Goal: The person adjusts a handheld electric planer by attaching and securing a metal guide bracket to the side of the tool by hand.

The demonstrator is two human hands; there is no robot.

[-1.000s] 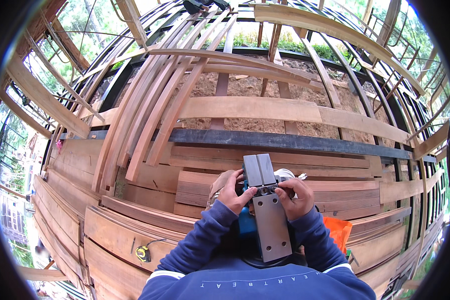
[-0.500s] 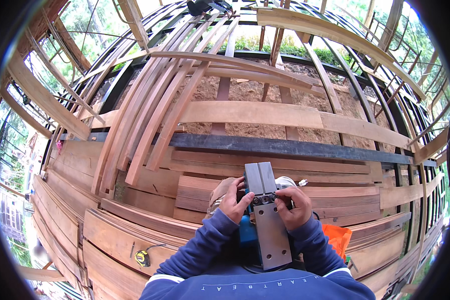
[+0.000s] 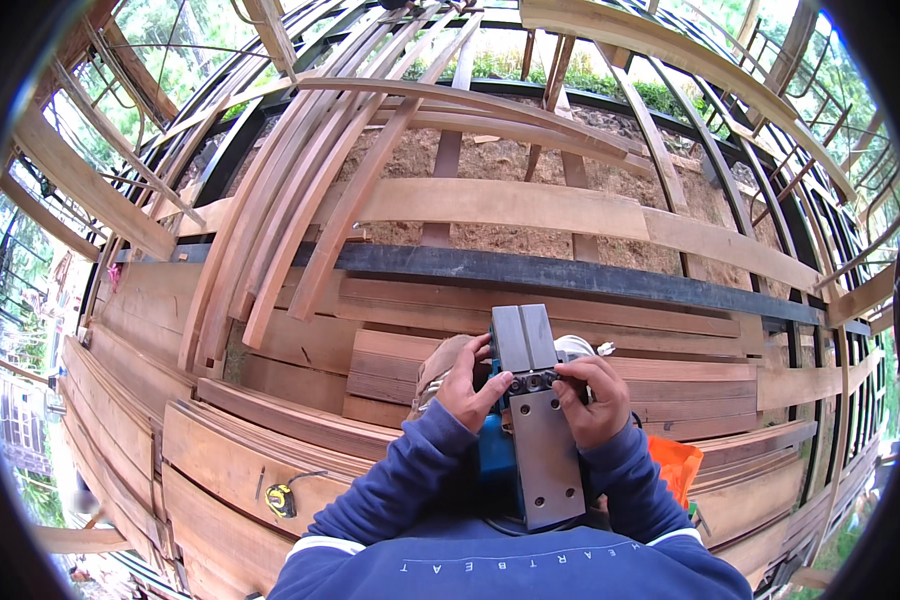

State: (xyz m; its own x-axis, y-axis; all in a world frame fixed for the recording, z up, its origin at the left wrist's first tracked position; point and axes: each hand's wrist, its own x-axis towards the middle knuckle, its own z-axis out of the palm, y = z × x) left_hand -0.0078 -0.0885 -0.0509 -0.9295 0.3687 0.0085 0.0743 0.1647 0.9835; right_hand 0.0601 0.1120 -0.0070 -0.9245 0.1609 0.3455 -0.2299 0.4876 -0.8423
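An electric planer (image 3: 545, 455) rests upside down in front of my body, its flat metal sole facing up and its blue housing showing on the left. Across the gap between the two sole plates runs the cutter drum (image 3: 534, 382), with bolt heads on it. My left hand (image 3: 462, 388) holds the planer's left side, the thumb at the drum's left end and the other fingers partly hidden behind the body. At the drum's right end, my right hand (image 3: 596, 402) has thumb and fingers pinched together. Whatever small part lies between those fingertips is hidden.
A yellow and black tape measure (image 3: 281, 500) lies on the boards at left, beside a thin pencil-like stick (image 3: 261, 483). An orange bag (image 3: 676, 466) sits by my right forearm. Stacked planks (image 3: 410, 375) surround me, with long battens (image 3: 310, 200) and a dark beam (image 3: 530, 282) ahead.
The view has tilted slightly, and a dark object at the top edge has nearly left it. My hands stay on the planer; the right fingers have shifted a little at the drum's end.
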